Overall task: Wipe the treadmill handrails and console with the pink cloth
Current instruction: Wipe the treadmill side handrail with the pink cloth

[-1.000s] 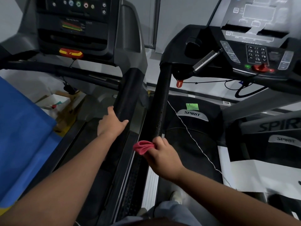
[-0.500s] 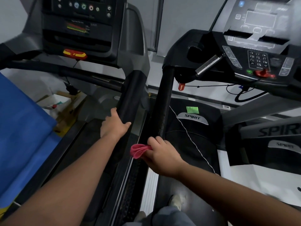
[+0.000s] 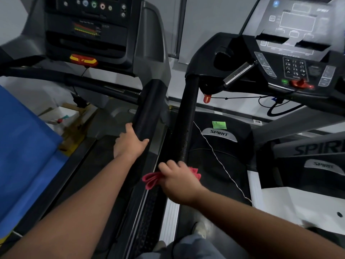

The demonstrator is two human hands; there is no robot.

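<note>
1. Sliding lower since a second ago, the right hand (image 3: 178,181) now sits at the near end of the Spirit treadmill's black handrail (image 3: 185,120).
2. Left hand (image 3: 129,143) clasps the neighbouring treadmill's padded rail (image 3: 148,109).
3. Pink cloth (image 3: 152,179), bunched in the clenched right hand, protrudes on both sides.

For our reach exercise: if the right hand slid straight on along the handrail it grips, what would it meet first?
The right hand, holding the pink cloth, points up the black handrail; first it would probably meet the console housing at the rail's top.
</note>
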